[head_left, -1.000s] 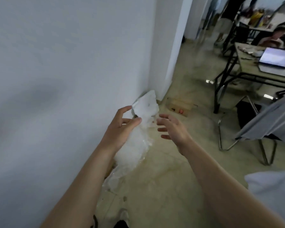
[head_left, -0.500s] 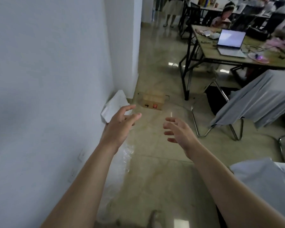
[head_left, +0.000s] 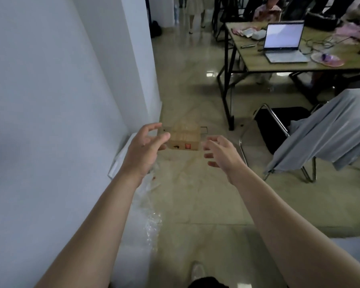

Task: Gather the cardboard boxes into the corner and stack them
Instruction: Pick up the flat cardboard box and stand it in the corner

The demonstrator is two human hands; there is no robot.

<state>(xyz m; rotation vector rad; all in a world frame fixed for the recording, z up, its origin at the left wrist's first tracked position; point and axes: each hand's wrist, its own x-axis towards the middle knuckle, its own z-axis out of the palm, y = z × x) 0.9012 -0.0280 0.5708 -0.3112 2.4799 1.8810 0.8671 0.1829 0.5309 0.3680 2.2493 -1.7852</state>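
A small flat cardboard box [head_left: 185, 137] with a red label lies on the shiny floor near the foot of the white pillar [head_left: 137, 59]. My left hand [head_left: 142, 151] is stretched toward it with fingers spread, its fingertips overlapping the box's left end in the view. My right hand [head_left: 221, 155] is held out with fingers apart, just right of the box. Neither hand holds anything. Whether the hands touch the box cannot be told.
White foam sheet [head_left: 121, 159] and clear plastic wrap [head_left: 148, 215] lie along the wall at left. A desk [head_left: 299, 65] with a laptop [head_left: 283, 41] stands at right, with a chair draped in grey cloth [head_left: 328, 134]. People stand farther back.
My left hand let go of the white plastic packing, which now lies by the wall. Both hands have come nearer the cardboard box as I moved forward.
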